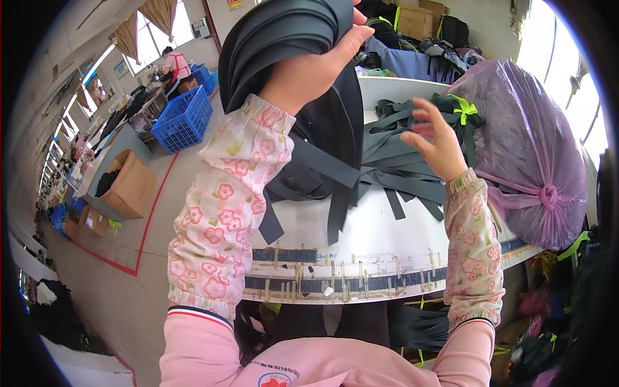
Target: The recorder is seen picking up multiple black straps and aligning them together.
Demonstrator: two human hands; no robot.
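A thick looped bundle of black flat straps [284, 29] is raised over the far left part of the white table [387, 238]. My left hand [316, 71] is closed on it from its right side, with some fingertips behind the loop or cut off at the top edge. Loose strap ends hang down from the bundle onto the tabletop. My right hand [438, 142] is held open, fingers apart and a little bent, over a pile of dark straps [393, 138]. A bright yellow-green tie [464, 109] is knotted at the far end of that pile.
A full purple plastic bag [535, 155] stands at the table's right. Bags and cartons [419, 22] are heaped behind. To the left are a blue crate [184, 119], an open cardboard box [129, 184] and a red floor line [155, 219]. A person [175, 64] works far left.
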